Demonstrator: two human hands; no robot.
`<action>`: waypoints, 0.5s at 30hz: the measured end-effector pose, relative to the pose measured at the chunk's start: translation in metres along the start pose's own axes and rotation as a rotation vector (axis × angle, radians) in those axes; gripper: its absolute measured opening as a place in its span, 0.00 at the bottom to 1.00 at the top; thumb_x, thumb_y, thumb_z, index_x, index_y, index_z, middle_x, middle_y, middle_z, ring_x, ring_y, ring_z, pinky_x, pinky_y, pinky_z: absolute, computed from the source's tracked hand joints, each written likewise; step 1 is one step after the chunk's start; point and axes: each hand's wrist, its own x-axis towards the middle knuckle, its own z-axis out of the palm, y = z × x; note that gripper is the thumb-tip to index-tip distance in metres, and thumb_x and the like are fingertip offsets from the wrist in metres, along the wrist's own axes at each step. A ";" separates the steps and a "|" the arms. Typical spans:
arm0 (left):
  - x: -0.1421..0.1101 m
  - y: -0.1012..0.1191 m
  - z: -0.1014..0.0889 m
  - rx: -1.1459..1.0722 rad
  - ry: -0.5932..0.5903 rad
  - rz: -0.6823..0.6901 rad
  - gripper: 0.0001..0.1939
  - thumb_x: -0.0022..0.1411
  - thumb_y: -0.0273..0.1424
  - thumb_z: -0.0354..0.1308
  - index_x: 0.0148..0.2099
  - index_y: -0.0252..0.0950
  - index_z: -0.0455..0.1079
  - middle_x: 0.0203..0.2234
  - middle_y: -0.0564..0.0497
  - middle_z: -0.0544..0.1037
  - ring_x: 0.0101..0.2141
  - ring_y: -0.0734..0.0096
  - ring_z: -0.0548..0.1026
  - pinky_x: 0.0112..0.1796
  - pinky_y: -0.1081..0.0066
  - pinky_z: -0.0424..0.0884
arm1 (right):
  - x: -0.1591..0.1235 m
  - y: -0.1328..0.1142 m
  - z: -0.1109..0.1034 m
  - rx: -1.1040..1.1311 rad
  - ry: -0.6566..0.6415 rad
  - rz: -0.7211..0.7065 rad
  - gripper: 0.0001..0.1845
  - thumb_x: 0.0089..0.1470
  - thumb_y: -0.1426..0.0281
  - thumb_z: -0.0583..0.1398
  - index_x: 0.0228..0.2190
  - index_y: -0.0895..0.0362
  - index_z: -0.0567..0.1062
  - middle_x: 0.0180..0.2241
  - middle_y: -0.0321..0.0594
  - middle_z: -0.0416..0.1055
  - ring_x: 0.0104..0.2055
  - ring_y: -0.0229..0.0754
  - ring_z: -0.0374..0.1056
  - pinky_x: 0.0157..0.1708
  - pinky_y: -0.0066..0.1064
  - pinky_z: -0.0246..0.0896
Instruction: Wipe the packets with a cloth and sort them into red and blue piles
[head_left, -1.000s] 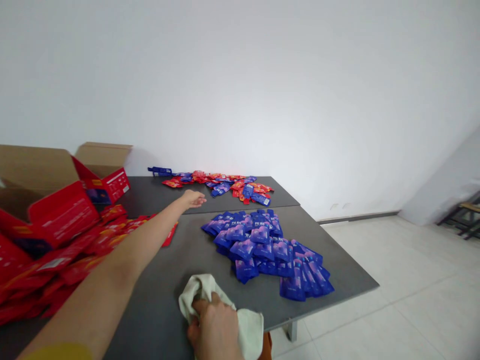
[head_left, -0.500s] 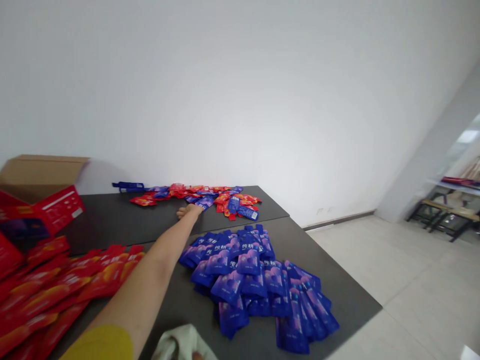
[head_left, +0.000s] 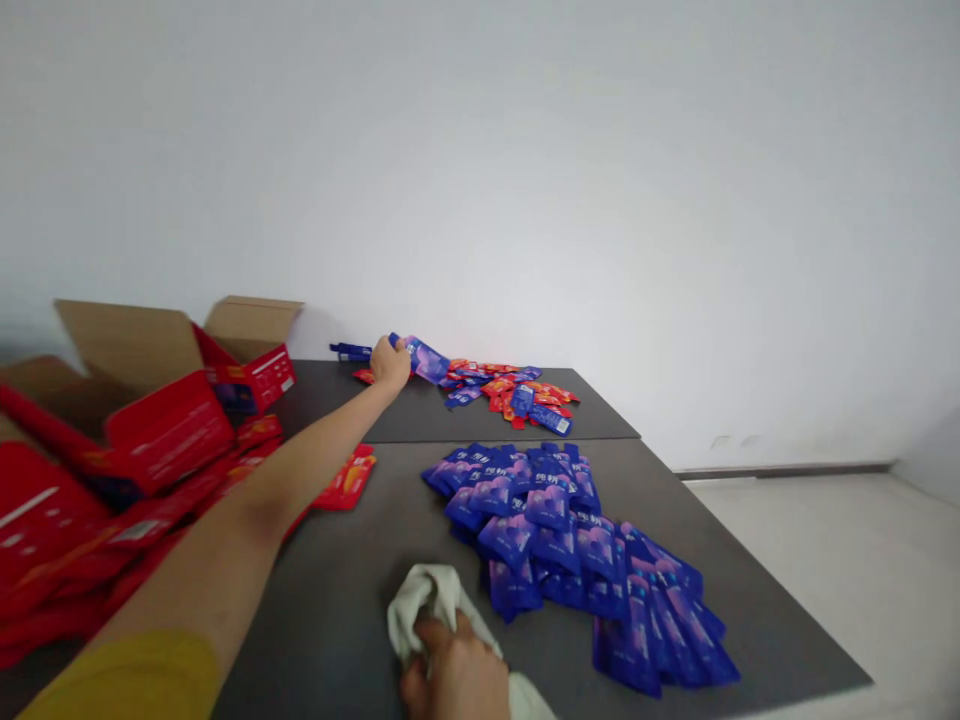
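My left hand (head_left: 391, 362), at the end of an outstretched arm, is closed on the top end of a blue-purple pouch (head_left: 427, 360). That pouch is raised at a slant beside a mixed pile of red and blue pouches (head_left: 495, 385) at the back of the table. Low in the view, my right hand (head_left: 459, 672) is closed on a pale grey-green cloth (head_left: 435, 590) that lies against the dark tabletop. Just to the right of the cloth is a big overlapping heap of blue pouches (head_left: 551, 500).
Red pouches (head_left: 349, 478) lie in a heap on the left, partly behind my left forearm. Open red cardboard boxes (head_left: 169, 430) stand there too. A white wall backs the dark table (head_left: 352, 560), whose right edge drops to a pale floor (head_left: 780, 540).
The view has swung left, bringing in more boxes. My left hand has lifted a blue pouch from the far pile. My right hand and more of the cloth have come into view.
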 end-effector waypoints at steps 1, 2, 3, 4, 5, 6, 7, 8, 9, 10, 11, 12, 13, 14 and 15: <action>0.005 0.000 -0.017 -0.015 0.018 0.062 0.15 0.64 0.36 0.45 0.43 0.33 0.68 0.41 0.39 0.75 0.45 0.57 0.71 0.47 0.62 0.64 | 0.000 -0.001 0.001 0.002 0.018 -0.003 0.15 0.47 0.71 0.59 0.37 0.44 0.78 0.41 0.41 0.75 0.35 0.49 0.74 0.33 0.36 0.67; 0.008 0.001 -0.034 -0.039 0.019 0.135 0.14 0.64 0.35 0.45 0.42 0.33 0.67 0.39 0.40 0.75 0.43 0.58 0.72 0.46 0.62 0.65 | -0.001 -0.001 0.002 0.001 0.036 -0.009 0.15 0.47 0.72 0.58 0.37 0.44 0.78 0.39 0.41 0.75 0.35 0.49 0.74 0.33 0.36 0.67; 0.009 0.002 -0.051 -0.071 -0.007 0.215 0.12 0.63 0.35 0.46 0.40 0.33 0.66 0.36 0.42 0.75 0.41 0.60 0.72 0.44 0.63 0.65 | -0.001 -0.001 0.003 -0.001 0.054 -0.016 0.15 0.48 0.72 0.58 0.37 0.43 0.78 0.38 0.41 0.75 0.34 0.49 0.74 0.33 0.35 0.66; 0.008 0.002 -0.066 -0.108 -0.066 0.292 0.11 0.63 0.34 0.46 0.39 0.33 0.66 0.33 0.44 0.74 0.38 0.62 0.72 0.42 0.65 0.66 | -0.001 -0.001 0.005 -0.003 0.070 -0.023 0.16 0.48 0.72 0.58 0.37 0.43 0.78 0.38 0.41 0.75 0.34 0.48 0.74 0.33 0.35 0.65; 0.004 0.002 -0.081 -0.143 -0.163 0.359 0.10 0.62 0.34 0.47 0.38 0.34 0.65 0.31 0.47 0.73 0.35 0.65 0.71 0.39 0.67 0.66 | -0.002 0.000 0.005 -0.006 0.084 -0.030 0.16 0.48 0.72 0.57 0.38 0.43 0.78 0.37 0.41 0.75 0.34 0.48 0.74 0.32 0.34 0.64; -0.003 0.002 -0.096 -0.171 -0.294 0.422 0.10 0.62 0.35 0.48 0.38 0.34 0.65 0.28 0.49 0.72 0.32 0.68 0.70 0.36 0.69 0.66 | -0.002 0.000 0.006 -0.012 0.095 -0.037 0.16 0.49 0.72 0.57 0.38 0.44 0.78 0.36 0.41 0.75 0.33 0.47 0.73 0.32 0.33 0.63; -0.012 0.001 -0.109 -0.185 -0.449 0.480 0.10 0.61 0.35 0.48 0.38 0.34 0.65 0.27 0.51 0.71 0.29 0.70 0.69 0.33 0.71 0.65 | -0.003 0.000 0.006 -0.020 0.102 -0.045 0.15 0.49 0.72 0.57 0.37 0.45 0.78 0.35 0.41 0.75 0.33 0.47 0.73 0.31 0.32 0.62; -0.023 -0.001 -0.122 -0.180 -0.606 0.534 0.11 0.61 0.36 0.49 0.39 0.34 0.65 0.26 0.52 0.71 0.27 0.72 0.68 0.31 0.72 0.64 | -0.004 -0.001 0.005 -0.030 0.108 -0.053 0.14 0.50 0.72 0.57 0.37 0.46 0.78 0.35 0.41 0.76 0.32 0.46 0.73 0.31 0.31 0.61; -0.036 -0.004 -0.135 -0.154 -0.747 0.585 0.12 0.61 0.37 0.50 0.40 0.34 0.65 0.26 0.53 0.71 0.25 0.73 0.67 0.30 0.73 0.63 | -0.004 -0.001 0.004 -0.041 0.114 -0.062 0.13 0.51 0.71 0.56 0.36 0.47 0.78 0.34 0.42 0.76 0.31 0.45 0.73 0.30 0.30 0.59; -0.051 -0.007 -0.146 -0.106 -0.864 0.635 0.13 0.61 0.38 0.51 0.40 0.34 0.66 0.26 0.54 0.71 0.25 0.73 0.67 0.29 0.74 0.62 | -0.005 -0.001 0.002 -0.051 0.120 -0.067 0.12 0.52 0.70 0.56 0.36 0.48 0.78 0.34 0.42 0.76 0.31 0.44 0.72 0.29 0.29 0.58; -0.068 -0.011 -0.156 -0.049 -0.951 0.681 0.13 0.61 0.39 0.51 0.40 0.34 0.67 0.26 0.53 0.72 0.25 0.73 0.67 0.28 0.74 0.62 | -0.006 -0.001 0.001 -0.054 0.129 -0.070 0.11 0.53 0.70 0.56 0.34 0.49 0.78 0.33 0.42 0.75 0.30 0.44 0.72 0.28 0.29 0.56; -0.085 -0.017 -0.164 0.007 -1.012 0.723 0.13 0.61 0.39 0.51 0.40 0.34 0.67 0.26 0.53 0.72 0.26 0.73 0.67 0.29 0.74 0.61 | -0.007 -0.001 -0.001 -0.047 0.138 -0.074 0.10 0.54 0.69 0.55 0.33 0.50 0.77 0.33 0.42 0.75 0.30 0.43 0.71 0.28 0.28 0.54; -0.102 -0.023 -0.170 0.060 -1.065 0.759 0.13 0.62 0.39 0.50 0.40 0.34 0.68 0.27 0.52 0.73 0.27 0.72 0.68 0.29 0.74 0.61 | -0.009 0.000 -0.003 -0.028 0.148 -0.075 0.10 0.54 0.69 0.55 0.32 0.51 0.77 0.32 0.42 0.75 0.29 0.42 0.71 0.28 0.28 0.53; -0.119 -0.031 -0.175 0.106 -1.115 0.788 0.13 0.63 0.39 0.49 0.39 0.35 0.68 0.28 0.52 0.74 0.28 0.71 0.70 0.30 0.74 0.61 | -0.011 0.001 -0.005 -0.001 0.155 -0.069 0.10 0.54 0.69 0.54 0.30 0.52 0.76 0.30 0.41 0.75 0.29 0.42 0.70 0.27 0.27 0.51; -0.135 -0.040 -0.177 0.153 -1.171 0.809 0.13 0.63 0.39 0.48 0.38 0.35 0.68 0.30 0.51 0.75 0.30 0.70 0.71 0.31 0.74 0.62 | -0.013 0.002 -0.007 0.033 0.160 -0.059 0.11 0.54 0.69 0.54 0.28 0.53 0.76 0.28 0.40 0.74 0.29 0.41 0.69 0.27 0.27 0.50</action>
